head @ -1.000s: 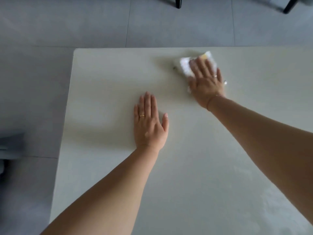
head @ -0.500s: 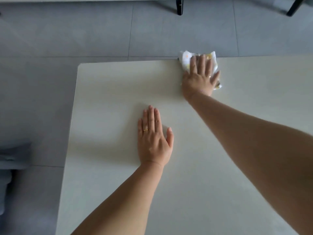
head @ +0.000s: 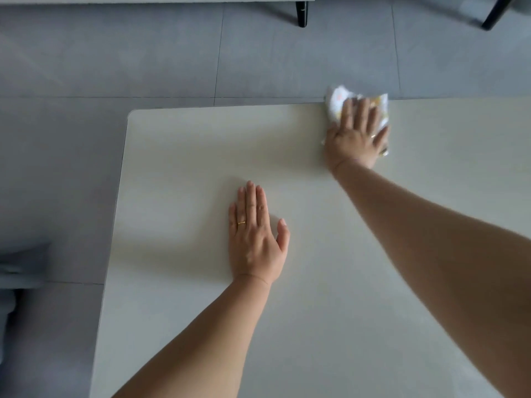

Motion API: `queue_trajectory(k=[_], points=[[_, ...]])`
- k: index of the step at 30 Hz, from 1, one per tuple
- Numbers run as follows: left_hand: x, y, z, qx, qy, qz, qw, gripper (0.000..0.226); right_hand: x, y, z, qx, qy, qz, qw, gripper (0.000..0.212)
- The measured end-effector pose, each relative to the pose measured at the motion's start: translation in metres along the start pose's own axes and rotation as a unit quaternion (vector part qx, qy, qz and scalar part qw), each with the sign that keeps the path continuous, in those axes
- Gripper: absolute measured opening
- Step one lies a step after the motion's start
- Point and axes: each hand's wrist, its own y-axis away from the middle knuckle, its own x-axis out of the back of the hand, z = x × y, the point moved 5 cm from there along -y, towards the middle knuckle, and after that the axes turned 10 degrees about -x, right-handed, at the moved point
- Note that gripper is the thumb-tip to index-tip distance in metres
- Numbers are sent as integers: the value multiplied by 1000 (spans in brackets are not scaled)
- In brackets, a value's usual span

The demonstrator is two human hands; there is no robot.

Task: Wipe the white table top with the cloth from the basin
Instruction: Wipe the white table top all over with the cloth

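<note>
The white table top [head: 178, 173] fills most of the view, with its far left corner at upper left. A white cloth with yellow print [head: 337, 103] lies crumpled at the table's far edge, partly overhanging it. My right hand [head: 357, 136] presses flat on the cloth with the fingers spread over it, so much of the cloth is hidden. My left hand [head: 255, 234] rests palm down on the bare table near the middle, fingers together, holding nothing. No basin is in view.
Grey floor tiles [head: 143, 53] surround the table on the left and far sides. Two black furniture legs [head: 301, 12] stand on the floor beyond the far edge. A grey upholstered shape [head: 20, 271] sits low at the left.
My right hand has pushed the cloth away from me to the table's far edge and then rightward along it. My left hand stays planted on the table.
</note>
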Motion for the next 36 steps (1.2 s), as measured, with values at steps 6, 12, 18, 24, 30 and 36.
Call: queue_trajectory(k=[6, 12, 18, 24, 30, 36], points=[[2, 1, 1, 0, -2, 2, 1000, 71, 3, 19, 9, 313, 80, -75, 943, 54], [7, 3, 15, -12, -1, 27, 1000, 59, 37, -46, 92, -17, 24, -17, 999, 55], [-15, 29, 79, -78, 39, 5, 996, 64, 3, 22, 28, 216, 52, -51, 974, 52], [-22, 29, 78, -77, 23, -3, 997, 68, 48, -51, 124, 56, 27, -21, 998, 52], [-20, 30, 80, -69, 15, -17, 997, 69, 19, 47, 78, 142, 16, -55, 988, 55], [-16, 29, 82, -68, 4, -31, 997, 70, 39, 56, 147, 199, 49, -50, 978, 50]])
